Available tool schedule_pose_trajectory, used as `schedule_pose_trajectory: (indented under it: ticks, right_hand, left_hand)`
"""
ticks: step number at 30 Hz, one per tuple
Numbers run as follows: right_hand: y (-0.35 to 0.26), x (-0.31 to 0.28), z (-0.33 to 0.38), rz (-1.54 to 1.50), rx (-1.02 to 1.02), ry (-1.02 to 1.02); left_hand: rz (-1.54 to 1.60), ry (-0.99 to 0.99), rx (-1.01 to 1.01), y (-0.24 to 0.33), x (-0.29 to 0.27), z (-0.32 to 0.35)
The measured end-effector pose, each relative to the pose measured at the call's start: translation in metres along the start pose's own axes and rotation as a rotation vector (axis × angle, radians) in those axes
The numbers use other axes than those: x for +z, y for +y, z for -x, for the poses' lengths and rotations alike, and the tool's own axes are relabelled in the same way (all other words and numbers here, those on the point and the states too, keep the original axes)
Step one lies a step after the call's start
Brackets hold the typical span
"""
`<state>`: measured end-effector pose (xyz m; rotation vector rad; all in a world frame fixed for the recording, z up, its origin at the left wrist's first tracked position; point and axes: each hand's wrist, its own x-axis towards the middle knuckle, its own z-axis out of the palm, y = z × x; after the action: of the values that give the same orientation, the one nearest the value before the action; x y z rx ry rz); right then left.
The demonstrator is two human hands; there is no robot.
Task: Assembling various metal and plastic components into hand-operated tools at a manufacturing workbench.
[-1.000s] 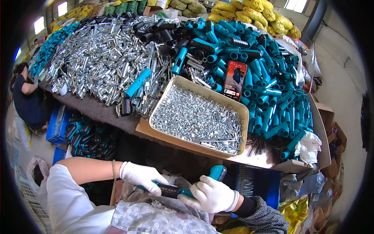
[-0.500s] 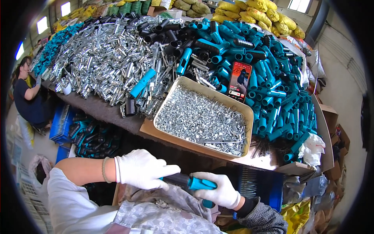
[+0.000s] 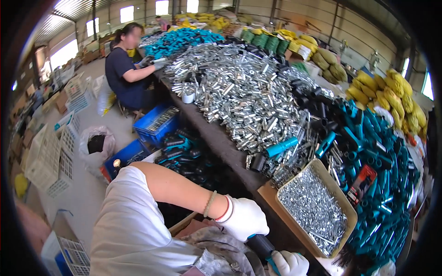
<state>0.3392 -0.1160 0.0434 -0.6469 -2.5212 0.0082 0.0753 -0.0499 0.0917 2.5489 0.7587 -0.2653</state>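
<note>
In front of my apron I hold a black and teal tubular handle (image 3: 261, 247). My left hand (image 3: 245, 218), in a white glove, is closed round its upper end, where a bit of teal shows. My right hand (image 3: 291, 264), also gloved and close to the lower edge, is shut on the handle's teal lower part, some of it hidden by the fingers. Right of my hands, a tan tray (image 3: 299, 226) holds many small silvery metal parts (image 3: 315, 207). A loose teal tube (image 3: 282, 147) lies beyond the tray on the heap of metal tubes.
A long table (image 3: 209, 131) carries heaped metal tubes (image 3: 239, 87) and teal housings (image 3: 386, 184). A phone (image 3: 362, 184) rests among the housings. Below stand blue crates (image 3: 156, 126) and black-teal handles (image 3: 182, 152). A co-worker (image 3: 131, 76) sits at the table's far left; yellow sacks (image 3: 391, 99) are piled behind.
My view has swung left, so the tray and heaps now sit farther right and the co-worker shows fully. Both hands still grip the handle, which now slants more steeply down to the right.
</note>
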Motion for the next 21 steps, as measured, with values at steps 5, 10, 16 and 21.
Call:
schedule_pose_trajectory:
  ticks: [5,10,16,21]
  right_hand:
    - [-0.002,0.006,-0.001,-1.569,0.988,-0.030]
    - [-0.014,0.004,-0.002,-0.596,0.663,0.546]
    - [-0.023,0.026,-0.012,-0.268,0.889,0.650]
    - [-0.011,0.010,0.006,-1.016,0.768,0.583]
  left_hand:
    - [-0.473,0.638,0.046,-0.011,0.035,0.001]
    - [0.202,0.359,-0.200,-0.037,0.070,-0.003]
    - [0.362,0.749,-0.084,-0.026,0.085,-0.002]
    - [0.121,0.548,0.203,-0.020,0.129,-0.007]
